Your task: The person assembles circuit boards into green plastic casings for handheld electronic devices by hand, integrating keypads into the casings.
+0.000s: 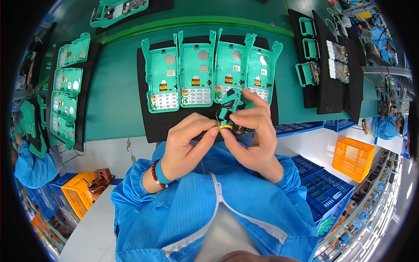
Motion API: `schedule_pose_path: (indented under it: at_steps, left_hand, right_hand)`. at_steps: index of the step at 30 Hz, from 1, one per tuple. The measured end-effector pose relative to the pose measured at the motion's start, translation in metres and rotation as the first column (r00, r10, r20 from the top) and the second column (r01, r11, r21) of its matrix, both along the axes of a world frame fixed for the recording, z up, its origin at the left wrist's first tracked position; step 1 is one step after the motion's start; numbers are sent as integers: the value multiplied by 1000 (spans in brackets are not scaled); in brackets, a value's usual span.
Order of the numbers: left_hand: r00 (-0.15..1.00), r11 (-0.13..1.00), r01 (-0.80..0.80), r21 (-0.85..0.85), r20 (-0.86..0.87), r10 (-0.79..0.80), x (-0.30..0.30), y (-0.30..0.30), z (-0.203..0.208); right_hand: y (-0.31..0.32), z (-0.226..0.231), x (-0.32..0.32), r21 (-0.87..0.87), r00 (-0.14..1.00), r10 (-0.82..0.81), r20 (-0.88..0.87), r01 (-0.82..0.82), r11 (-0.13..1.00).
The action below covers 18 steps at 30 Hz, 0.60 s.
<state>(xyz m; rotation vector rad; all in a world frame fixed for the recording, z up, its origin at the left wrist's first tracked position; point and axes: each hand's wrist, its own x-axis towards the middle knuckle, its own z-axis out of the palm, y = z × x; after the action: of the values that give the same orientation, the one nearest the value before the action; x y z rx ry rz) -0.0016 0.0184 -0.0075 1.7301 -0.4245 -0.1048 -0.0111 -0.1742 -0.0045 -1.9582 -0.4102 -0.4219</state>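
Note:
Close to my body, at the front edge of a black mat (159, 124), both hands meet at a small green plastic part (233, 97) with a black piece on it. My right hand (258, 131) holds this part between fingers and thumb. A yellow round piece (225, 126) shows at its lower end, by the right thumb tip. My left hand (188, 139) is closed in a pinch beside the yellow piece; what lies between its fingertips is too small to make out. Several green housing shells (162, 70) lie side by side on the mat, just beyond my hands, with clear keypads inside.
More green shells (65, 81) lie on a dark mat at left, and others (310, 49) at right beside circuit boards (337, 61). Orange crates (353, 159) and blue crates (325, 190) stand below the bench. Another person's blue sleeve (37, 168) shows at far left.

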Motion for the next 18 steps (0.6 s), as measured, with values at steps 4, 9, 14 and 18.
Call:
schedule_pose_path:
  at_steps: [4,9,14,18]
  left_hand:
    - [997,997,-49,-63,53,52,-3,-1,1]
    - [991,987,-117,-109,55,123,-6,-2,1]
    - [996,991,-80,-110,35,84,-5,2,1]
    - [987,996,-56,-76,146,67,2,10,-1]
  right_hand:
    - [3,1,-4,-2,999,-27,46,27,1000]
    - [-1,-4,-8,-64,995,13,96,-7,998]
    - [3,-8,-11,-50,993,1,122,6,999]
    - [2,-3,-9,-38,992,-13,129,18,999]
